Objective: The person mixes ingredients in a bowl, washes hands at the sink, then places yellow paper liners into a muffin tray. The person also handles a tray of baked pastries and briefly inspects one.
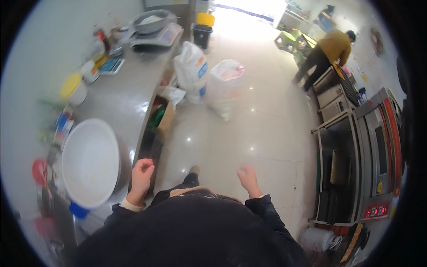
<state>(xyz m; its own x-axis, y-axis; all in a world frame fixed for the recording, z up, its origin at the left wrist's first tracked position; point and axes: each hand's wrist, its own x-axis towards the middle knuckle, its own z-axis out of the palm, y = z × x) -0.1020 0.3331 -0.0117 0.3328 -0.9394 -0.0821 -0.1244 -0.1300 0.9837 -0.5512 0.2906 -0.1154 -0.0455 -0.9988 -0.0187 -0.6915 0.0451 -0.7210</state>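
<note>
My left hand (142,180) hangs beside the edge of the metal counter (131,96), its fingers curled in and nothing seen in them. Over the tiled floor, my right hand (248,180) is bent at the fingers and blurred; no object shows in it. A large white basin (91,163) rests on the counter to the left of my left hand. A blue object (79,210) pokes out under the basin's near side. One of my shoes (194,170) shows on the floor between the hands.
Ahead stand a white woven sack (191,71) and an open plastic-lined sack (224,86). A scale (156,38) bearing a metal bowl (151,21) sits on the counter's far end. An oven (378,157) and a metal rack (337,173) line the right. Another person (328,50) bends over a far bench.
</note>
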